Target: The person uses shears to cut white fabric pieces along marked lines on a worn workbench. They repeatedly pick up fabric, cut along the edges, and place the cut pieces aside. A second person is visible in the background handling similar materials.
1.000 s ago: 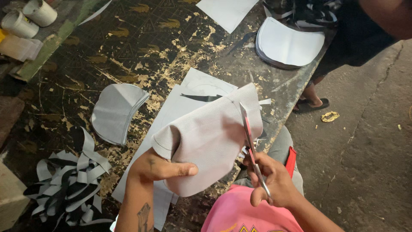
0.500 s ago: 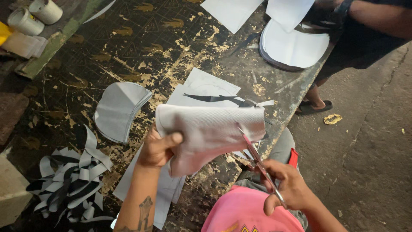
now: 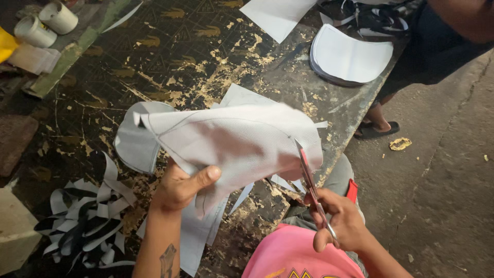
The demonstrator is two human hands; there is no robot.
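Grey fabric sheet held above worn surface, limp, light. Left hand pinches sheet's lower edge; right hand grips scissors at sheet's right edge. Likely best held near cut.

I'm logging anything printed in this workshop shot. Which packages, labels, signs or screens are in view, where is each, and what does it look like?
No packages, signs or screens show.
Printed design on the pink shirt: bottom edge of the view, below the right hand; yellow and red shapes, mostly cut off.
Two white tape rolls: top left corner; plain cylinders, no label visible.
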